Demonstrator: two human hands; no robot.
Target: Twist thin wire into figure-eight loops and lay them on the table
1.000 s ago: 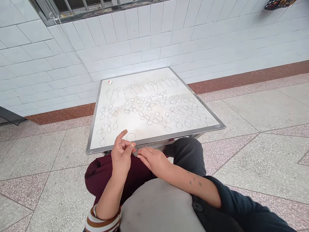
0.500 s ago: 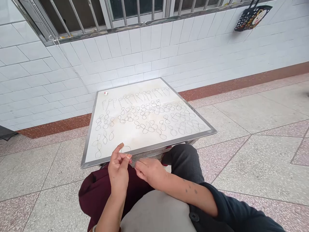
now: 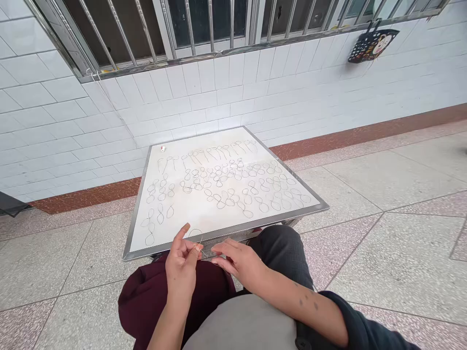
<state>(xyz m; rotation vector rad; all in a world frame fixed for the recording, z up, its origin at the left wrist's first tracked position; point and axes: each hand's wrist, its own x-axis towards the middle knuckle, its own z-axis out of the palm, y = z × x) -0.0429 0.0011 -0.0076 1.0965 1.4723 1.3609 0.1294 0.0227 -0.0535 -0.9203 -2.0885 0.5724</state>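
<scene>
My left hand (image 3: 181, 262) is closed in a pinch near the table's front edge, its index finger raised. Between thumb and fingers it holds a thin wire loop (image 3: 196, 230), whose round part rises above the fingertips while a short end sticks out toward the right. Just right of that end, my right hand (image 3: 239, 261) has its thumb and fingers apart, and I see nothing between them. Many thin wire figure-eights (image 3: 248, 209) lie spread over the white tabletop (image 3: 204, 218). Behind them runs a row of wire loops with long tails (image 3: 219, 151).
A metal rim (image 3: 226, 234) borders the table, which stands near a white tiled wall (image 3: 219, 104) with a barred window (image 3: 211, 29). One small white and red object (image 3: 163, 148) sits at the far left corner. A dotted bag (image 3: 372, 44) hangs at upper right.
My right hand has opened from a pinch and moved slightly right, away from the wire end. My left hand keeps its hold on the wire loop. The view has tilted up a little.
</scene>
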